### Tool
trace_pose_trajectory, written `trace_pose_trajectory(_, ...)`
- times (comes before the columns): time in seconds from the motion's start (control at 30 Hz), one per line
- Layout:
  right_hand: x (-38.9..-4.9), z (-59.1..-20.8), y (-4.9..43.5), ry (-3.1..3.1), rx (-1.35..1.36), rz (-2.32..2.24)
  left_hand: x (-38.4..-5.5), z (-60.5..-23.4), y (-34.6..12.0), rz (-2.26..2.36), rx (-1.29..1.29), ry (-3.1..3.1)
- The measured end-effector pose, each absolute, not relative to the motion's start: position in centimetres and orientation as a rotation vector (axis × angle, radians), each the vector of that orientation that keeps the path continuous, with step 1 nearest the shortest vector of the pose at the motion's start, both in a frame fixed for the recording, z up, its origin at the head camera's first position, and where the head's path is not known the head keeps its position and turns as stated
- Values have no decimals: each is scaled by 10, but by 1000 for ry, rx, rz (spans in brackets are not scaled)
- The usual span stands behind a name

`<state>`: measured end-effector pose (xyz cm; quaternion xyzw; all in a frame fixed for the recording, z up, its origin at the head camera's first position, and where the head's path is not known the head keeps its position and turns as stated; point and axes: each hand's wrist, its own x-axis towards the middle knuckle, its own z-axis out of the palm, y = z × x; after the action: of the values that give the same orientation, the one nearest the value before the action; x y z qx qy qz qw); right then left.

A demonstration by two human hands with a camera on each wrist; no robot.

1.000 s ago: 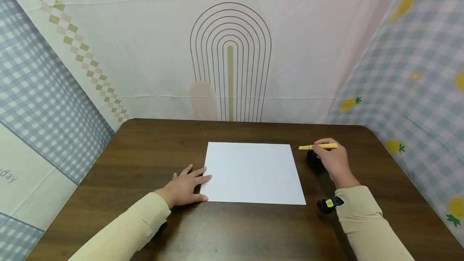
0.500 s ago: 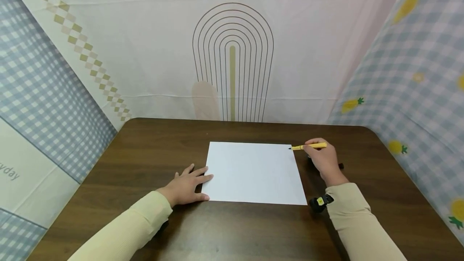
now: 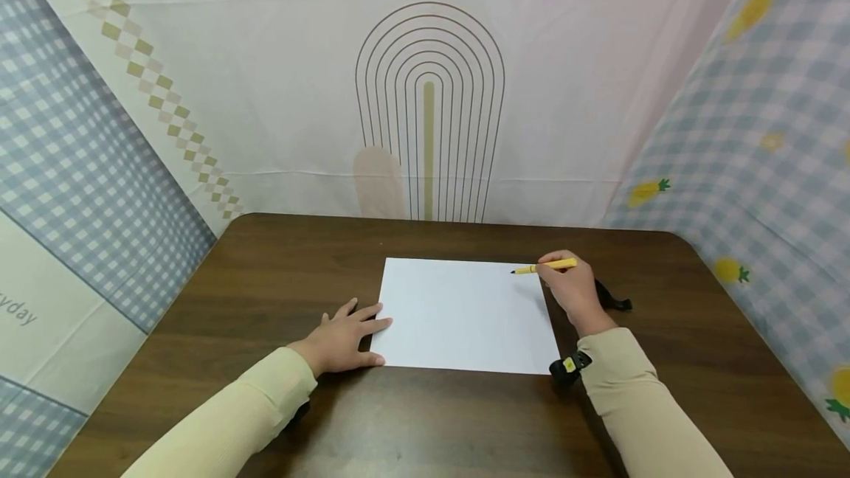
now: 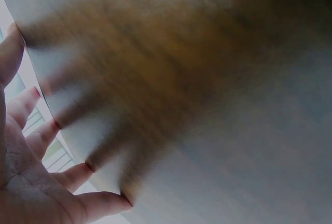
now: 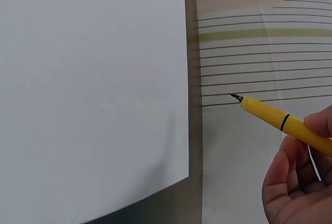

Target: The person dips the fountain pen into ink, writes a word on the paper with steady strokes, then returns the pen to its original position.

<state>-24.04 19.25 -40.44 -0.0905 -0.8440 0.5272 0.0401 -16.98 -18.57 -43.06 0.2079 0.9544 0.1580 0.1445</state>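
A blank white sheet of paper (image 3: 458, 316) lies on the brown table. My left hand (image 3: 341, 341) rests at its left edge with the fingers spread, fingertips and thumb on the paper's margin. In the left wrist view the fingers of the left hand (image 4: 36, 167) are spread and touch the surface. My right hand (image 3: 572, 290) pinches a yellow fountain pen (image 3: 561, 264) over the paper's upper right corner, nib to the left. The right wrist view shows the pen (image 5: 264, 111) uncapped, its dark nib in the air, with the right hand (image 5: 295, 182) curled round the barrel.
A black object (image 3: 614, 301) lies on the table (image 3: 425, 419), partly hidden behind the right hand. A black device (image 3: 567, 369) is strapped at the right wrist. A patterned white cloth (image 3: 285, 94) hangs behind the table, with checked cloth (image 3: 750, 168) on the right.
My right hand has moved left with the pen, from beside the paper to over its upper right corner. More of the black object's right end shows. The left hand has stayed put.
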Motion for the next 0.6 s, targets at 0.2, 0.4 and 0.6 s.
trace_pose_trajectory(0.2, -243, -407, 183, -2608, -284, 1614, -171, -431, -186, 450, 592, 2752)
trace_pose_trajectory(0.4, -244, -408, 175, -2605, -270, 1636, -170, -431, -186, 444, 603, 2758)
trace_pose_trajectory(0.6, -245, -410, 167, -2624, -291, 1635, -170, -431, -186, 449, 612, 2761)
